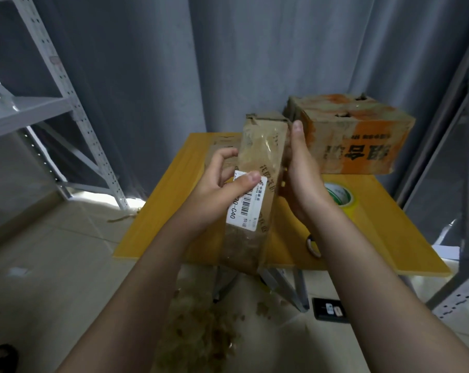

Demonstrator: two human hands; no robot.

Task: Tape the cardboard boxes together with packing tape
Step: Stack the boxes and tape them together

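While held on edge over table (171, 189): box (257, 149), gripped by left hand (218, 185) at label (248, 208), braced by flat right hand (302, 179). Seems light, stiff but worn, slick where glossy; best taken by both long sides. Beyond, on table: second box (357, 135), tape (341, 196).

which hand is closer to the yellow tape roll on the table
Right. The right hand lies flat against the right side of the narrow box, just beside the tape roll. The left hand grips the box's other side, farther away.
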